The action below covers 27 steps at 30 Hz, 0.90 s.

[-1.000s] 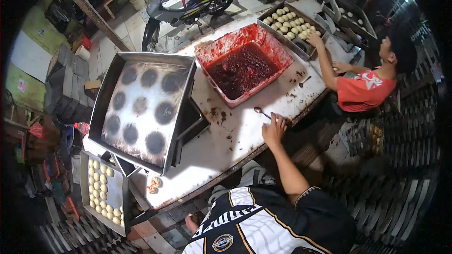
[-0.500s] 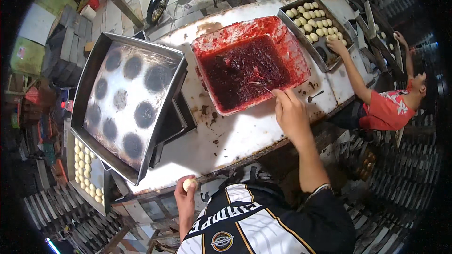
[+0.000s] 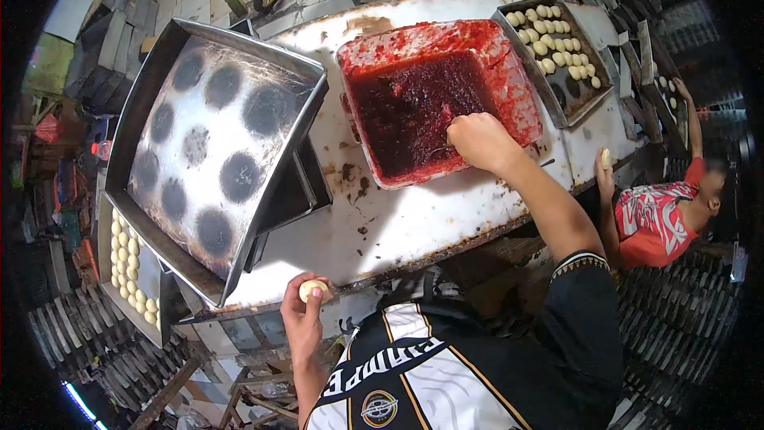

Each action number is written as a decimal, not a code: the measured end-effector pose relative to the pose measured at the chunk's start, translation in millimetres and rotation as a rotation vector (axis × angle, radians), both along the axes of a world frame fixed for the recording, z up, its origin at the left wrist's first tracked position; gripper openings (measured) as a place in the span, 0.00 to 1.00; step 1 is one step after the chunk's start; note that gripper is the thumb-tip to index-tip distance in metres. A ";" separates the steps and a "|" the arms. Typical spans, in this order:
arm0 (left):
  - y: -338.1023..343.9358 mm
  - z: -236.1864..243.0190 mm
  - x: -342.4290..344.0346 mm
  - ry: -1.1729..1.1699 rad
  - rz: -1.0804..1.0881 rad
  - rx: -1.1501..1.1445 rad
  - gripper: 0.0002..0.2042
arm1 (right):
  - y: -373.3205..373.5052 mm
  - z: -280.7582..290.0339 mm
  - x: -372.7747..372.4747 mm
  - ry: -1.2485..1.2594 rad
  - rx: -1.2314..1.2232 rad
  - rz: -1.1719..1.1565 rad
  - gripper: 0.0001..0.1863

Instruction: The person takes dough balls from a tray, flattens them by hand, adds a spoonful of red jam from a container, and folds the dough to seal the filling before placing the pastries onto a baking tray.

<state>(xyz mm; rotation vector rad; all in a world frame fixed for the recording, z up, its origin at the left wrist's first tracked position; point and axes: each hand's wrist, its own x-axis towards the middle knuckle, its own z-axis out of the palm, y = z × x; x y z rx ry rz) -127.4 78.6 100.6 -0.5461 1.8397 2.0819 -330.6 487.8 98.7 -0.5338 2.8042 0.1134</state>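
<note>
My left hand (image 3: 303, 314) holds a small pale dough ball (image 3: 312, 290) at the near edge of the white table (image 3: 414, 223). My right hand (image 3: 480, 140) reaches into the red tub of dark red jam (image 3: 414, 107) and grips a thin utensil whose tip is in the jam. A large empty metal baking tray (image 3: 211, 143) with dark round marks leans at the left of the tub.
A tray of dough balls (image 3: 561, 52) sits at the table's far right. Another tray of dough balls (image 3: 127, 271) lies low on the left. A person in a red shirt (image 3: 656, 219) sits at right, holding a dough piece. A motorbike stands beyond the table.
My right hand moved from the table edge into the jam tub. My left hand came up with a dough ball. The view shifted closer over the table.
</note>
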 end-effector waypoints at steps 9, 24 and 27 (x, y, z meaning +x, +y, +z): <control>9.2 15.8 -11.1 0.040 -0.022 -0.066 0.16 | 18.4 16.3 -33.2 -0.386 -0.060 -0.053 0.14; 185.5 6.9 -58.6 0.248 -0.213 0.172 0.13 | -94.8 55.4 129.0 0.506 -1.006 -0.525 0.14; 197.8 23.4 -41.0 0.281 -0.037 0.184 0.14 | -100.3 46.6 128.7 0.866 -0.837 -0.373 0.19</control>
